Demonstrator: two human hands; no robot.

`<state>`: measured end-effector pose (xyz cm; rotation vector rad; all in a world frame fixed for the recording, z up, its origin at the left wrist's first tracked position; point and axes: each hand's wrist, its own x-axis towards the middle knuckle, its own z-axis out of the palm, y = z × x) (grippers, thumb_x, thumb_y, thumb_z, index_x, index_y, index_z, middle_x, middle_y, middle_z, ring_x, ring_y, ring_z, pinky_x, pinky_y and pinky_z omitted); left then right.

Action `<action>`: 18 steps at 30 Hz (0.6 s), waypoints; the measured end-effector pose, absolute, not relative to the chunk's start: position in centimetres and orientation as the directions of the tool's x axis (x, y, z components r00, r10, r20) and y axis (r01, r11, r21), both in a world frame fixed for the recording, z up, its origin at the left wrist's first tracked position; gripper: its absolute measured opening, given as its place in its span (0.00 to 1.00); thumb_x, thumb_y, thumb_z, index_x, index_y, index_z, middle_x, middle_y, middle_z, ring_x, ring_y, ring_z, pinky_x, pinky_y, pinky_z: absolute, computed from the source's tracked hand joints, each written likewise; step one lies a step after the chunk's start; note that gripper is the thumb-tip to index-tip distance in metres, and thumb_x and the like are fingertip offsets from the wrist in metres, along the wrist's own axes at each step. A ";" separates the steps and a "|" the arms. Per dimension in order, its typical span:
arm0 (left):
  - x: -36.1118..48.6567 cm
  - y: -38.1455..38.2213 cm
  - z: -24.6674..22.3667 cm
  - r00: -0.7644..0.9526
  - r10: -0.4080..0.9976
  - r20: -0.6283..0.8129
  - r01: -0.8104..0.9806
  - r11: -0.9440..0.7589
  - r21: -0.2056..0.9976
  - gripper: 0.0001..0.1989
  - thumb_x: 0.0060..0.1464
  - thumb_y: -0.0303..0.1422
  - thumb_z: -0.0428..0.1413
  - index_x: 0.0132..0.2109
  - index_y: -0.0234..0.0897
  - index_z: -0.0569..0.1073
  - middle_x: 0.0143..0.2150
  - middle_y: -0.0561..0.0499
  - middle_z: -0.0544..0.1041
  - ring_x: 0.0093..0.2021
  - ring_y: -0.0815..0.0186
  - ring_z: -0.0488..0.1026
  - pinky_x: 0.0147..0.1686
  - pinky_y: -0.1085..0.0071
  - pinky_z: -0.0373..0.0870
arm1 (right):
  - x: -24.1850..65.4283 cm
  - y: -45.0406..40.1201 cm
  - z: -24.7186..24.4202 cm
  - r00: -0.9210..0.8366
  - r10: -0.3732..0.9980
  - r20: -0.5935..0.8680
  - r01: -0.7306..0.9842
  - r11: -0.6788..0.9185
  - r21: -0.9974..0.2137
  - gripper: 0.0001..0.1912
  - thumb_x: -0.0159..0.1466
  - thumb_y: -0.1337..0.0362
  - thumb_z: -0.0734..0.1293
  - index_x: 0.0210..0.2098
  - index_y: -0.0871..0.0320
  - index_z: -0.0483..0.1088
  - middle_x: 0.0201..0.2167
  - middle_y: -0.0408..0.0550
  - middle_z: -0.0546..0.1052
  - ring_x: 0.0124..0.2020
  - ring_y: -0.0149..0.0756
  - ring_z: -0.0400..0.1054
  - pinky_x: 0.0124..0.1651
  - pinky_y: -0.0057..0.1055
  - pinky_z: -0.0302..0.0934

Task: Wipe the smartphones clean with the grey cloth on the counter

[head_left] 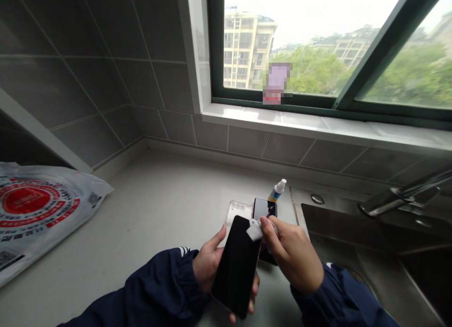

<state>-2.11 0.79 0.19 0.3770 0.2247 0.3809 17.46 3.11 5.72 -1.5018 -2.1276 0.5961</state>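
Observation:
A smartphone (235, 270) with a dark screen rests in my left hand (209, 260), whose fingers wrap round its back and right edge. My right hand (291, 251) pinches a small white cloth (254, 230) against the upper right corner of the screen. Behind the phone, a clear phone case (238, 208) lies on the counter. Beside the case is a second dark, shiny phone-like slab (261, 207), partly covered by my right hand. A small white bottle (277, 190) with a blue and yellow label stands just beyond it.
The pale countertop (169, 185) spreads to the left, with a printed plastic bag (45, 209) at its far left. On the right is a steel sink (339, 223) with a chrome faucet (391, 200). A window sill (282, 117) runs along the back above grey tiles.

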 end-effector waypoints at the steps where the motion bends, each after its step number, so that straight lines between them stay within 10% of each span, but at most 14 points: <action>1: -2.0 0.7 0.1 0.881 0.447 -0.155 -0.359 0.845 0.397 0.48 0.52 0.64 0.27 0.63 0.32 0.60 0.41 0.37 0.74 0.38 0.50 0.75 0.36 0.54 0.68 | 17.4 3.1 5.9 -0.292 0.949 0.115 0.722 0.298 -0.625 0.22 0.72 0.51 0.52 0.26 0.54 0.62 0.21 0.42 0.71 0.23 0.33 0.66 0.29 0.28 0.52; 6: -1.5 0.4 -0.1 0.804 0.579 -0.137 -0.497 0.780 0.379 0.45 0.53 0.63 0.30 0.60 0.32 0.63 0.37 0.42 0.73 0.39 0.50 0.74 0.48 0.48 0.60 | 17.4 3.3 6.2 -0.274 0.956 0.102 0.615 0.256 -0.745 0.20 0.71 0.50 0.54 0.34 0.54 0.69 0.24 0.42 0.74 0.25 0.34 0.68 0.30 0.29 0.57; 18: -2.3 1.5 -2.1 0.814 0.580 0.037 -0.548 0.745 0.380 0.39 0.55 0.61 0.32 0.55 0.38 0.68 0.35 0.50 0.67 0.23 0.69 0.69 0.24 0.69 0.65 | 18.1 4.5 4.8 -0.095 0.983 0.154 0.353 0.178 -0.919 0.28 0.67 0.49 0.60 0.63 0.53 0.61 0.62 0.51 0.65 0.63 0.44 0.58 0.65 0.43 0.49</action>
